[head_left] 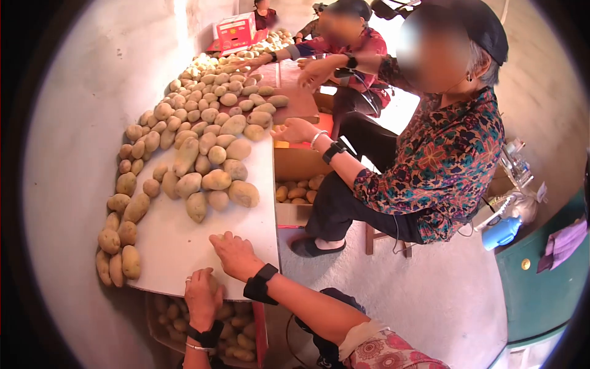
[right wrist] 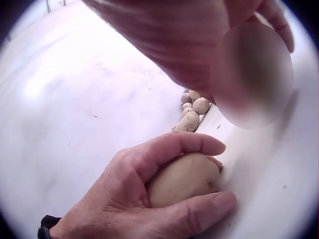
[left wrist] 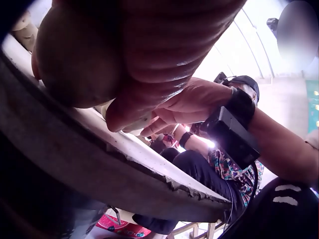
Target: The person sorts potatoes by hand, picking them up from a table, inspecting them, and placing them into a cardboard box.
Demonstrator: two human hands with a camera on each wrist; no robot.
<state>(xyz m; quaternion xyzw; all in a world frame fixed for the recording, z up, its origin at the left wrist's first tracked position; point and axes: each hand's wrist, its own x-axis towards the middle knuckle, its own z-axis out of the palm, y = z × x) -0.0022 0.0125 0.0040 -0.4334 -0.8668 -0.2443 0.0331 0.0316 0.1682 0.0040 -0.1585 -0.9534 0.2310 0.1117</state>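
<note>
At the near edge of the white tabletop [head_left: 178, 246], my left hand [head_left: 203, 298] grips a potato [right wrist: 182, 181], its fingers and thumb curled round the sides in the right wrist view. That potato looms large and dark in the left wrist view. My right hand [head_left: 236, 257] is just ahead and to the right, low over the tabletop, palm down. Under its curled fingers a pale potato [left wrist: 139, 124] shows in part in the left wrist view; the hand covers most of it. Beyond both hands lies a broad pile of potatoes [head_left: 209, 147].
Below the near edge stands a box of potatoes [head_left: 239, 335]. Another box [head_left: 295, 212] with potatoes is beside the table's right side. A person in a patterned shirt [head_left: 436, 166] sits at the right, with others farther back. A wall [head_left: 74, 184] borders the left.
</note>
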